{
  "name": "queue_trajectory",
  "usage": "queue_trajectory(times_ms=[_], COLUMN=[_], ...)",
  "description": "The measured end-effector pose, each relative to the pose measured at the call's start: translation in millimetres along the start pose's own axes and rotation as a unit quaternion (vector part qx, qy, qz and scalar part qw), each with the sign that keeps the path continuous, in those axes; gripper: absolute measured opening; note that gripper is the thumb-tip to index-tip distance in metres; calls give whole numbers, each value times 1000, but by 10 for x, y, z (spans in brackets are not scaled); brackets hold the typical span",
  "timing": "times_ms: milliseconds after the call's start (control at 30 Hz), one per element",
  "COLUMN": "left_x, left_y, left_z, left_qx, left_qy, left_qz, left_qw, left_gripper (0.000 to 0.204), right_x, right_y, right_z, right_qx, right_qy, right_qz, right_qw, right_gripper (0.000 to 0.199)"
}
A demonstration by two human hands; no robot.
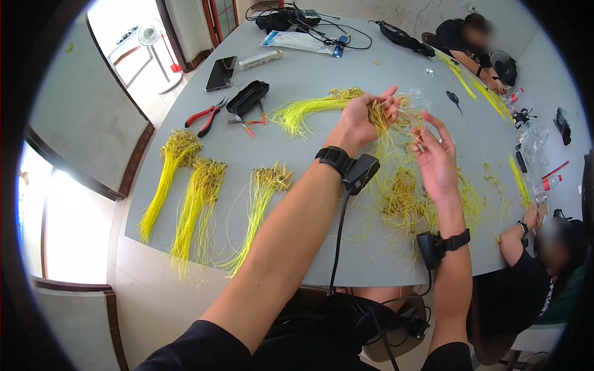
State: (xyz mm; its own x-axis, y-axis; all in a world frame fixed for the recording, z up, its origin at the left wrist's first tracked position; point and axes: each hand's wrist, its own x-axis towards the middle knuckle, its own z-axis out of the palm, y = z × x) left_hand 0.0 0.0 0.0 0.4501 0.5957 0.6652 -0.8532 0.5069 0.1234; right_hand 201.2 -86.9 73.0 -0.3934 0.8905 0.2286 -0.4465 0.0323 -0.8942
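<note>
Two bare hands meet over the far half of my view, and from where I sit I read the left hand (362,120) as grasping a bunch of strands (379,119), its fingers curled about the brownish-yellow, knobbly ends while thin yellow threads hang below. Beside it, the right hand (438,164) is raised with fingers spread and bent; its thumb and fingertips come close to the strands, but I cannot tell whether they pinch one. Each wrist wears a black strap carrying a boxy black module. Just below the hands I see a loose tangle (401,195), wiry and frizzy, spread over the smooth grey table (235,148). Beyond the left hand lies a fanned bundle (297,113), its soft, bright threads splayed leftward from crusty-looking ends. Left of the forearm I count three sheaves (199,207), crinkled heads away from the person, straight, glossy tails trailing to the near edge. Farther out I pick up red-handled pliers (207,117), an oblong black case (249,98) and a flat, dark phone (221,73). At my right edge, two people (513,290) in dark clothing sit along the table, near more yellow strands.
</note>
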Motion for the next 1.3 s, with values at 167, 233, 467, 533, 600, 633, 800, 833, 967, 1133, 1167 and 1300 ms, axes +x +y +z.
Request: queue_trajectory(times_ms=[167,233,467,533,600,633,800,833,967,1133,1167,1300], left_x=[102,146,277,290,307,316,349,346,375,351,346,354], left_y=[-230,-308,-545,-568,-587,-603,-683,-691,-731,-740,-730,-714], left_z=[394,423,487,530,561,567,502,481,426,498,517,541], left_qx=[34,68,74,94,109,114,149,163,147,123,96,175], left_qy=[273,276,249,243,240,237,237,258,338,350,323,317], left_qz=[36,26,-23,-29,-35,-36,-46,-46,-21,6,5,-18], left_qw=[961,958,965,965,964,964,959,951,929,929,942,932], left_gripper=[42,42,44,44,44,43,37,36,34,37,40,46], right_x=[-11,3,25,37,43,38,19,18,13,-45,-55,-81], right_y=[20,24,46,49,45,46,27,28,5,-38,-44,-73], right_z=[88,75,23,16,11,11,-4,3,58,119,126,136], right_qx=[-151,-181,-261,-301,-340,-358,-423,-431,-465,-565,-608,-648], right_qy=[51,73,134,134,137,139,161,166,206,137,110,102], right_qz=[-45,-48,-93,-114,-138,-157,-175,-183,-198,-241,-278,-274], right_qw=[986,980,952,937,920,910,875,868,838,778,735,703], right_gripper=[26,23,13,12,11,10,12,13,11,20,27,37])
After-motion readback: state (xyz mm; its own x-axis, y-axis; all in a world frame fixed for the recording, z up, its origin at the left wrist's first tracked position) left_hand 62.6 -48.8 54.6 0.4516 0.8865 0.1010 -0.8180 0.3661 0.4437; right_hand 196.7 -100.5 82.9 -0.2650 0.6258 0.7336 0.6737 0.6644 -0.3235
